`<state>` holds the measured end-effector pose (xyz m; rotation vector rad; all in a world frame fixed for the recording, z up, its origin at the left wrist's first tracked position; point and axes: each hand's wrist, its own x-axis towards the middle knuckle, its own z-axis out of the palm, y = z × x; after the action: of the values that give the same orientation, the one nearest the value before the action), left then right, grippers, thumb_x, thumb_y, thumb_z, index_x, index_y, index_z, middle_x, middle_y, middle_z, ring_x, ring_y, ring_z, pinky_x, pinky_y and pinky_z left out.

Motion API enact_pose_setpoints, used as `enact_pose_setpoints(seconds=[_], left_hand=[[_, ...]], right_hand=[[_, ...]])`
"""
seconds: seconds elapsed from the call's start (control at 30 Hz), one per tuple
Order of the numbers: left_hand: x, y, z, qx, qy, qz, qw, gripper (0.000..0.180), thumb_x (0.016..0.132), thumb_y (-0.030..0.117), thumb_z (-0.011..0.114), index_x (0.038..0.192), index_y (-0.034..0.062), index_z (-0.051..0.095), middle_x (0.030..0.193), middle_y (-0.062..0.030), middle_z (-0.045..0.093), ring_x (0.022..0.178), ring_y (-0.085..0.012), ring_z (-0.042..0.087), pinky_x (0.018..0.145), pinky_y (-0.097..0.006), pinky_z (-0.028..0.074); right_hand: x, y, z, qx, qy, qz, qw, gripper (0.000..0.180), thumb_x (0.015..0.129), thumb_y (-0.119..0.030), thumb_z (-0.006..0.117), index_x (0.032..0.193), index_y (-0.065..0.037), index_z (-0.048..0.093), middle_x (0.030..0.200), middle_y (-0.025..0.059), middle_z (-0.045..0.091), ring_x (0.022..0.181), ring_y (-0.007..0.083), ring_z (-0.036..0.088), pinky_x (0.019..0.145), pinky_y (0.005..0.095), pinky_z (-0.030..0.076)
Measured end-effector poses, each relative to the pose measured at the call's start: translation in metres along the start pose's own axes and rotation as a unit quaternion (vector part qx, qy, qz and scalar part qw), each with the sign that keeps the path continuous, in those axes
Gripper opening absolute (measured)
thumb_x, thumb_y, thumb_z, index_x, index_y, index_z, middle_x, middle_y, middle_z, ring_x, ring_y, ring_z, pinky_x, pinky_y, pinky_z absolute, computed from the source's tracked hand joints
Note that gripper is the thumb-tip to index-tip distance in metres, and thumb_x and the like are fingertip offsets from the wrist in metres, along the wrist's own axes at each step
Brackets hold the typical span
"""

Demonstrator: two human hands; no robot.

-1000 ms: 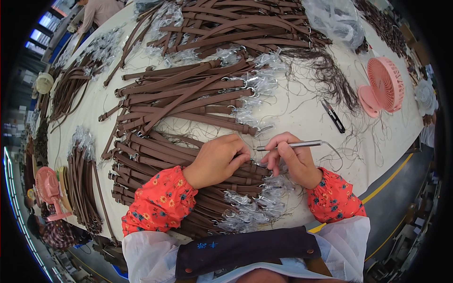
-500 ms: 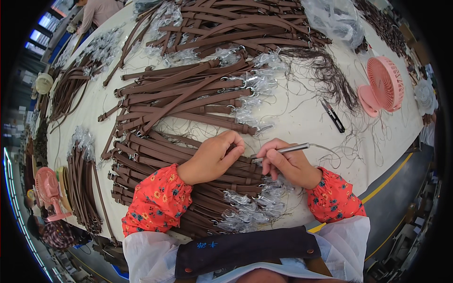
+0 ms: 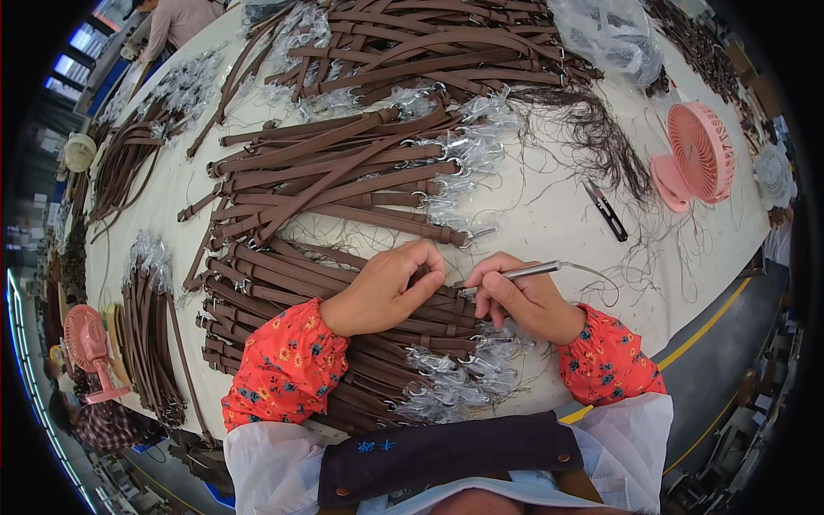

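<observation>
My left hand presses down on a pile of brown leather straps lying in front of me, fingers curled over the top strap. My right hand grips a thin silver metal tool like a pen, its tip pointing left at the strap next to my left fingertips. The strap ends near my hands carry metal clasps wrapped in clear plastic. Both forearms wear red flowered sleeve covers.
More brown strap piles cover the cream table further back and at the left. Black thread snips and a pink fan lie to the right, amid loose threads. Another pink fan stands far left. A person works at the far end.
Both hands have shifted slightly up and left along the strap; the silver tool has tilted a little, its tip staying at the strap.
</observation>
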<state>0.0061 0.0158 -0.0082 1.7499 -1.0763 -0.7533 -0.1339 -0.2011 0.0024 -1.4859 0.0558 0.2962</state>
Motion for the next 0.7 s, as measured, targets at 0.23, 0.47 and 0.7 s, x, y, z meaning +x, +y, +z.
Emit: enact_pose_setpoints(seconds=[0.23, 0.47, 0.7], left_hand=[[0.0, 0.002, 0.0, -0.018, 0.034, -0.013, 0.999, 0.012, 0.096, 0.013, 0.063, 0.1, 0.0024, 0.06, 0.086, -0.0093, 0.06, 0.071, -0.0206, 0.058, 0.061, -0.034, 0.047], [0.001, 0.003, -0.008, 0.146, -0.024, 0.115, 0.982, 0.008, 0.087, 0.009, 0.072, 0.094, 0.0046, 0.071, 0.091, -0.0104, 0.068, 0.082, -0.0311, 0.064, 0.074, -0.038, 0.051], [-0.003, 0.019, -0.022, 0.057, -0.156, 0.017, 0.986, 0.01, 0.085, 0.009, 0.073, 0.094, 0.0049, 0.072, 0.089, -0.011, 0.067, 0.085, -0.0323, 0.065, 0.074, -0.039, 0.051]], right_hand=[[0.0, 0.001, 0.0, 0.002, -0.003, -0.002, 1.0, 0.033, 0.11, -0.032, 0.045, 0.117, -0.004, 0.059, 0.08, 0.0016, 0.063, 0.059, 0.005, 0.054, 0.056, 0.0195, 0.043], [-0.004, 0.005, -0.002, 0.012, 0.074, -0.116, 0.99, 0.028, 0.109, -0.025, 0.047, 0.119, -0.001, 0.058, 0.086, 0.0063, 0.065, 0.071, 0.0093, 0.061, 0.066, 0.024, 0.05], [0.007, 0.002, -0.001, -0.176, 0.186, -0.224, 0.94, 0.022, 0.106, -0.017, 0.052, 0.12, -0.002, 0.06, 0.104, 0.0118, 0.069, 0.098, 0.0209, 0.066, 0.087, 0.0326, 0.051]])
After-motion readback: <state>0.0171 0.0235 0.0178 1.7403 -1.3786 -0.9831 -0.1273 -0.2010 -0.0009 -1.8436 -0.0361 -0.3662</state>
